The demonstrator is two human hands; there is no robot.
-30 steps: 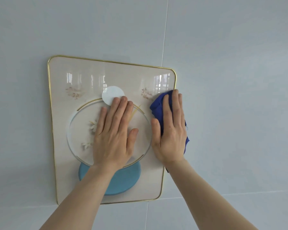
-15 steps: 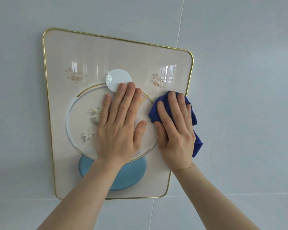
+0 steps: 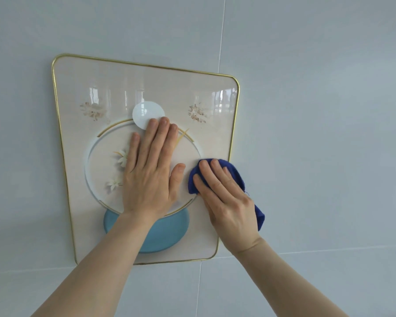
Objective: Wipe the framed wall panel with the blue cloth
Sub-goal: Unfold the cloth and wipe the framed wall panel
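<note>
A cream wall panel (image 3: 169, 88) with a thin gold frame hangs on the wall; it shows a ring, small white flowers, a white disc and a light blue disc. My left hand (image 3: 150, 170) lies flat on the panel's middle, fingers spread, holding nothing. My right hand (image 3: 226, 200) presses the dark blue cloth (image 3: 233, 171) against the panel's right side, low down by the gold edge. Part of the cloth sticks out past the frame on the right; the rest is hidden under my palm.
Pale grey wall tiles (image 3: 318, 110) surround the panel, with a vertical grout line above it and a horizontal one near its bottom edge. Window reflections show on the panel's glossy upper part.
My right hand has slid the blue cloth down the panel's right side, from near the top right corner to the lower right. My left hand has stayed flat on the middle.
</note>
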